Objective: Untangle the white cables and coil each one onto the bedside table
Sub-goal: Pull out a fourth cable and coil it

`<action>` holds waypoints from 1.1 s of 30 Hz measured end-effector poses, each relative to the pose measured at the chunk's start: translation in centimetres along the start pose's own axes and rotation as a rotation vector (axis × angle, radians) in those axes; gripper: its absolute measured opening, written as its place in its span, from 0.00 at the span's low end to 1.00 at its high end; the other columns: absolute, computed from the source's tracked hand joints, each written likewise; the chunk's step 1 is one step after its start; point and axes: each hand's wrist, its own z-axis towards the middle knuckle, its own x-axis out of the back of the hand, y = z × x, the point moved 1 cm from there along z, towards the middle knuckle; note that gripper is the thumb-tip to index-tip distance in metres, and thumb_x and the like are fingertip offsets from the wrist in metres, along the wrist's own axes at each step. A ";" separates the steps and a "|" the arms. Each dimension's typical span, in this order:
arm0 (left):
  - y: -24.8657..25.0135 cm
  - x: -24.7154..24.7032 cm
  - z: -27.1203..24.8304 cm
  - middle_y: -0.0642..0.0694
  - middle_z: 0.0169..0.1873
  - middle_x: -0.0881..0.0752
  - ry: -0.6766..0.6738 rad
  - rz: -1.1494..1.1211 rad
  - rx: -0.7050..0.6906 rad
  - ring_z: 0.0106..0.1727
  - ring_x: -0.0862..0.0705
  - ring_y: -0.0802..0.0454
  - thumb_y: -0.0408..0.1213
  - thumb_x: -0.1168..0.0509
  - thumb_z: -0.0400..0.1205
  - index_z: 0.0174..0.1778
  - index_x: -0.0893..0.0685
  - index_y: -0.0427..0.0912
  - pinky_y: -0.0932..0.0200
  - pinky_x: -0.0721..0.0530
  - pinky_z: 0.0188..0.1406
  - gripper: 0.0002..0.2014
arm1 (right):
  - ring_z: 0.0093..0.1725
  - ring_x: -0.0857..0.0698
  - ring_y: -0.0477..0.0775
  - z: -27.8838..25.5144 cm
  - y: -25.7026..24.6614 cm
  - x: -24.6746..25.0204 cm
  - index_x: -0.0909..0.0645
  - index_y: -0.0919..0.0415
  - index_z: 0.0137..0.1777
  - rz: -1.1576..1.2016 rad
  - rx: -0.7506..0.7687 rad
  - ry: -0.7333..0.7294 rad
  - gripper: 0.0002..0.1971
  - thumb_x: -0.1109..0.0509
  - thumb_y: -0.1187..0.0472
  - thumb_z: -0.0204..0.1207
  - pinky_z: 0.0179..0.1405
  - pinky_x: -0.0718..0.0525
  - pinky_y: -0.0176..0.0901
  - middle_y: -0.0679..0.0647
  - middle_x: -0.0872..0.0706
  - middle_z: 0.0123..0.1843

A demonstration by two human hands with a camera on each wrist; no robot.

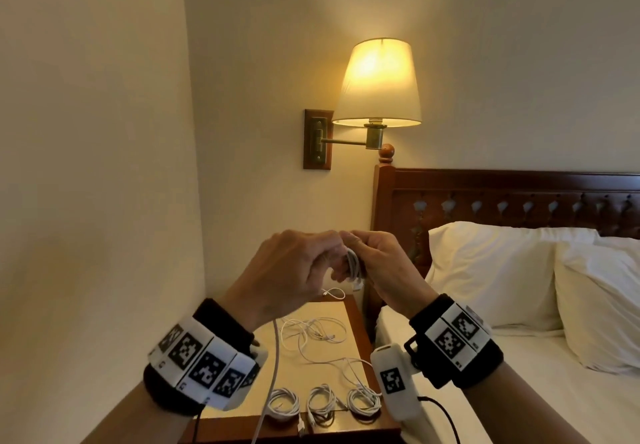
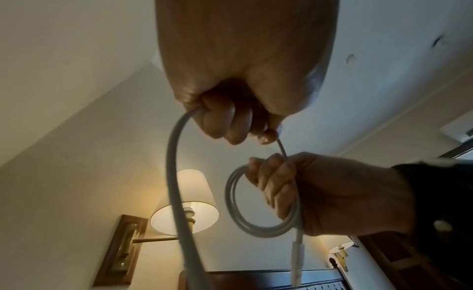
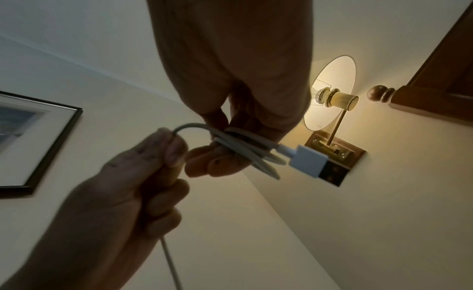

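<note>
Both hands are raised above the bedside table [image 1: 332, 315]. My right hand [image 1: 375, 263] grips a small coil of white cable [image 1: 353, 263] with a USB plug [image 3: 309, 162] sticking out of it. My left hand [image 1: 298, 270] pinches the loose run of the same cable [image 2: 174, 173], which hangs down past my left wrist. Three finished white coils [image 1: 323, 402] lie in a row at the table's front edge. Behind them a loose tangle of white cables [image 1: 311, 333] is spread over the tabletop.
A lit wall lamp [image 1: 379, 83] on a brass arm hangs above the table. The bed with white pillows [image 1: 502, 277] and a wooden headboard [image 1: 519, 194] stands to the right. A bare wall [image 1: 97, 166] closes the left side. A framed picture [image 3: 33, 140] hangs on a wall.
</note>
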 end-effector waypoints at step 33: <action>-2.5 -6.8 -6.6 0.59 0.28 0.24 -0.238 0.004 0.146 0.30 0.24 0.58 0.53 0.50 0.89 0.38 0.26 0.55 0.66 0.25 0.35 0.16 | 0.29 0.21 0.51 1.3 0.6 1.9 0.21 0.68 0.49 0.216 -0.100 0.132 0.16 0.44 0.57 0.88 0.32 0.18 0.39 0.57 0.20 0.32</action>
